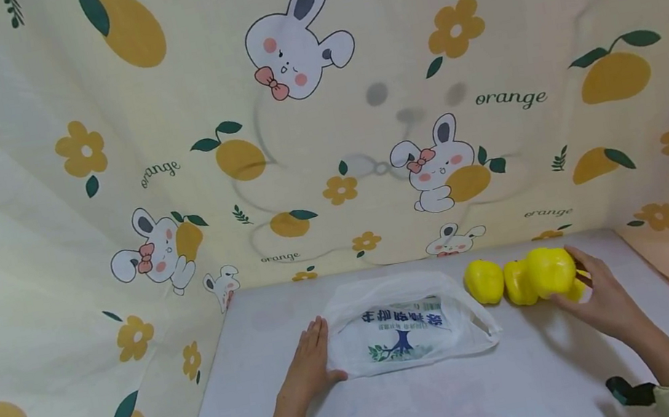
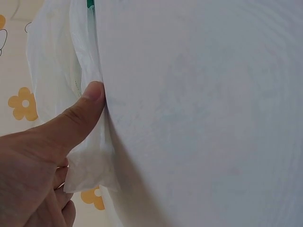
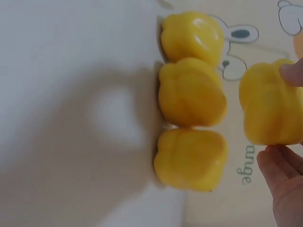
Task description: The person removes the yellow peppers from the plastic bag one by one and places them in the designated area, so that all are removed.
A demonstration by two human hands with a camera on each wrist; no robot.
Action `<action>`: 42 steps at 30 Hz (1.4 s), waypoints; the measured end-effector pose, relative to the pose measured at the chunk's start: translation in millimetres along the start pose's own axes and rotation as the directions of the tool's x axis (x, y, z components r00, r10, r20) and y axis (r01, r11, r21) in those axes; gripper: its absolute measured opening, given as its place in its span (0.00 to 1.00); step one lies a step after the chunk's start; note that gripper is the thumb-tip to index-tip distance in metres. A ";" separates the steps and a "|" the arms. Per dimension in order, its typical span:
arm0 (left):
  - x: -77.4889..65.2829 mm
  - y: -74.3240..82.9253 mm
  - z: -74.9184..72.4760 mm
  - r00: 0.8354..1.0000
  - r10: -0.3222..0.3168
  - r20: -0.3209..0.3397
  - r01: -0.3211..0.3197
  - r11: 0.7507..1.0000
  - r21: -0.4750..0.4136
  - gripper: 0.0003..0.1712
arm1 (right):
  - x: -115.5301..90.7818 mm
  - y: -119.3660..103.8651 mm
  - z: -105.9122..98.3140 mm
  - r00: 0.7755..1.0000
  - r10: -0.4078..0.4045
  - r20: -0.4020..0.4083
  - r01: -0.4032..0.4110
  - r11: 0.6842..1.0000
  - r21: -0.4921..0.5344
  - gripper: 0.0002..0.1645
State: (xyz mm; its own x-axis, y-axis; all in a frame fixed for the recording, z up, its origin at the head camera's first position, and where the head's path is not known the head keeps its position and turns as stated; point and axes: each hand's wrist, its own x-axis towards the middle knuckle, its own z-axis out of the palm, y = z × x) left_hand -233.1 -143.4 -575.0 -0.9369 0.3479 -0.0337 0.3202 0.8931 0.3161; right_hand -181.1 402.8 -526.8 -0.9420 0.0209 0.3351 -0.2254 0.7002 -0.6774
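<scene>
In the head view a white plastic bag [image 1: 337, 304] with blue print and a tree picture lies flat on the table. My left hand [image 1: 307, 364] rests at its left edge, fingers straight and thumb spread. In the left wrist view the thumb touches the bag [image 2: 90, 142]. On the right, my right hand [image 1: 609, 303] holds a yellow bell pepper [image 1: 551, 270] between thumb and fingers, raised off the table. Three more yellow bell peppers [image 3: 191, 158] stand in a row beneath it; in the head view the rightmost is partly hidden by the held one.
The white table [image 1: 435, 413] carries the bag and peppers. A cloth [image 1: 318, 189] printed with rabbits, oranges and flowers hangs behind and along both sides. The leftmost pepper [image 1: 485, 281] stands close to the bag's right end.
</scene>
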 end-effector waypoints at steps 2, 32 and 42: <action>0.2 -0.2 0.0 1.000 0.001 -0.001 -0.001 1.000 0.003 0.68 | 0.4 2.6 -3.1 1.000 0.007 -0.004 -0.007 1.000 -0.005 0.61; 1.7 -2.5 0.5 1.000 0.007 -0.003 -0.007 1.000 0.022 0.67 | -6.8 53.1 -45.3 0.981 0.193 -0.021 -0.194 0.980 -0.043 0.59; 0.7 -2.7 1.5 1.000 -0.002 0.000 0.002 1.000 0.005 0.68 | -6.9 66.9 -49.7 0.955 0.294 -0.036 -0.295 0.955 -0.040 0.61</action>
State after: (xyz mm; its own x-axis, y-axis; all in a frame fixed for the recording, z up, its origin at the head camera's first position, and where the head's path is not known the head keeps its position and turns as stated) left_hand -234.5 -145.1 -577.4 -0.9375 0.3461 -0.0348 0.3189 0.8951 0.3117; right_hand -177.3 485.0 -541.9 -0.9570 0.2517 0.1446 0.0730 0.6908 -0.7194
